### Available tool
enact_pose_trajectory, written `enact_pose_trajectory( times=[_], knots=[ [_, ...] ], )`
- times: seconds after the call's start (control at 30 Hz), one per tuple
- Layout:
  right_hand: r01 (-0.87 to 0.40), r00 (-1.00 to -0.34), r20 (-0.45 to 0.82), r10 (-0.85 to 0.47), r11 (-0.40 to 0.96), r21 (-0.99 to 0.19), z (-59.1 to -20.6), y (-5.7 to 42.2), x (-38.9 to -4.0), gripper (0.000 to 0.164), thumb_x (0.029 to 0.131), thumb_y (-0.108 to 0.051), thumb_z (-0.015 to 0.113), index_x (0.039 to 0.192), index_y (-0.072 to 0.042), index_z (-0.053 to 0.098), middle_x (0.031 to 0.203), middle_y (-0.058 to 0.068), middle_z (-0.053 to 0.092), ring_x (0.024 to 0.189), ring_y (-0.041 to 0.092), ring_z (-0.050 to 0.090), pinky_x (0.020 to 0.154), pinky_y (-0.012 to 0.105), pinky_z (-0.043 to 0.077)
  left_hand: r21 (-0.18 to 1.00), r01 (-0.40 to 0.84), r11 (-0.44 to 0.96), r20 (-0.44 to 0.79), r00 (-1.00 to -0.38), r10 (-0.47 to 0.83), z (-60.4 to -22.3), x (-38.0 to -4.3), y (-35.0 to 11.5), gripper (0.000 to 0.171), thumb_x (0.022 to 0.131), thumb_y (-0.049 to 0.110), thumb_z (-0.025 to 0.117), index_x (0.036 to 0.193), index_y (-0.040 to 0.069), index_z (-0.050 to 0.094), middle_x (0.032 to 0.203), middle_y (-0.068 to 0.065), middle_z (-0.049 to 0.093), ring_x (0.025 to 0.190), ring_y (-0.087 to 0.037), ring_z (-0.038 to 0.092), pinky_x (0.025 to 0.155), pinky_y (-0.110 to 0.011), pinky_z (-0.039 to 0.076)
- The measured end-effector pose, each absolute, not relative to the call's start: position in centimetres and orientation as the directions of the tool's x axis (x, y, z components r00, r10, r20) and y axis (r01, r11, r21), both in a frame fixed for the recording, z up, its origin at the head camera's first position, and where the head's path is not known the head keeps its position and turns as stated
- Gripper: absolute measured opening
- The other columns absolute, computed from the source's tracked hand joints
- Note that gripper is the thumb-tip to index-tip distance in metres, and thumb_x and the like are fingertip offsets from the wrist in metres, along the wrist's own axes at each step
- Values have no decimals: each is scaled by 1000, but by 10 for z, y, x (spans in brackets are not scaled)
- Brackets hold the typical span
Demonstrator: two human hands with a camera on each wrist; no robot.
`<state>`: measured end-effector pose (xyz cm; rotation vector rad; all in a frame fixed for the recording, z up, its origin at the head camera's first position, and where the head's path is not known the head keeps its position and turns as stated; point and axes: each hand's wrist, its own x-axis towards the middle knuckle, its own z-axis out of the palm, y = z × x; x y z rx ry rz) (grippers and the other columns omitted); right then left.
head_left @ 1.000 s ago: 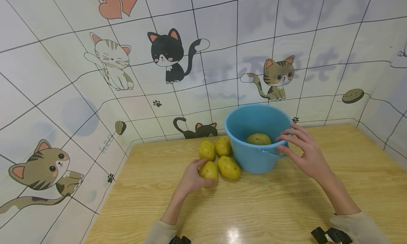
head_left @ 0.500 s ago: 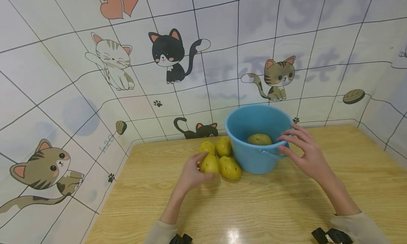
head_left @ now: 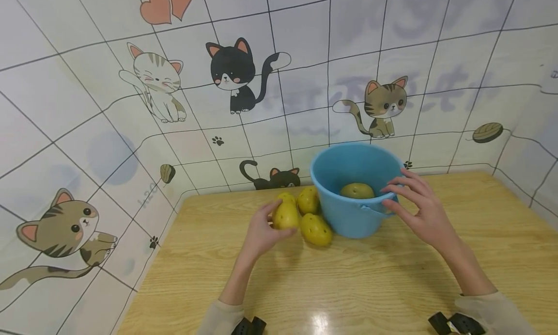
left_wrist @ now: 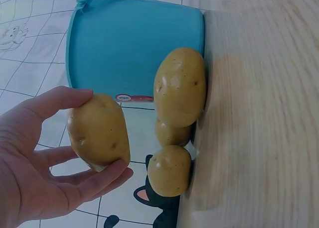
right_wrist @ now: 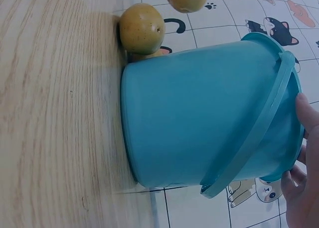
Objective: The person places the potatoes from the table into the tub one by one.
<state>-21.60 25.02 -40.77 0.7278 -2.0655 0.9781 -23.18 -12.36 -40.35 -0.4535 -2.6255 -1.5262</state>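
Observation:
My left hand [head_left: 263, 234] grips a yellow-brown potato [left_wrist: 99, 131] between thumb and fingers, and the left wrist view shows it raised off the wooden tabletop. Three more potatoes lie close together beside the bucket: a front one [head_left: 316, 230], a back one [head_left: 308, 200] and a third [left_wrist: 169, 171], which the held potato partly covers in the head view. The light-blue bucket [head_left: 348, 217] stands upright with one potato [head_left: 357, 191] visible inside. At its right side my right hand [head_left: 425, 214] holds the rim, thumb outside. The bucket's handle [right_wrist: 254, 133] hangs down against its wall.
The wooden table [head_left: 209, 257] ends at a tiled wall [head_left: 301, 97] printed with cartoon cats, right behind the bucket and potatoes. Another wall stands on the left. Dark wrist devices [head_left: 248, 327] sit at both light sleeves.
My left hand has lifted the front left potato off the table, moving it up and slightly back over the potato behind. The right hand stays on the bucket's rim.

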Motion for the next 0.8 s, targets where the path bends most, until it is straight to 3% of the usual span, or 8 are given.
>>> enact_pose_trajectory(
  times=[0.6, 0.8],
  knots=[
    [-730, -572, 800, -178, 555, -399, -409, 251, -217, 21, 89, -18, 78, 108, -9, 74, 117, 9, 63, 142, 43, 34, 119, 51, 23, 900, 337, 277, 323, -942, 97, -388, -232, -98, 75, 76, 23, 88, 143, 9, 56, 138, -15, 54, 104, -35, 62, 87, -42, 58],
    [-724, -583, 793, -176, 555, -409, -407, 251, -216, 21, 89, -15, 78, 108, -7, 74, 118, 9, 63, 142, 44, 34, 119, 53, 23, 906, 373, 202, 369, -928, 57, -382, -231, -90, 74, 76, 22, 88, 142, 13, 58, 140, -6, 54, 103, -32, 62, 89, -42, 57]
  ],
)
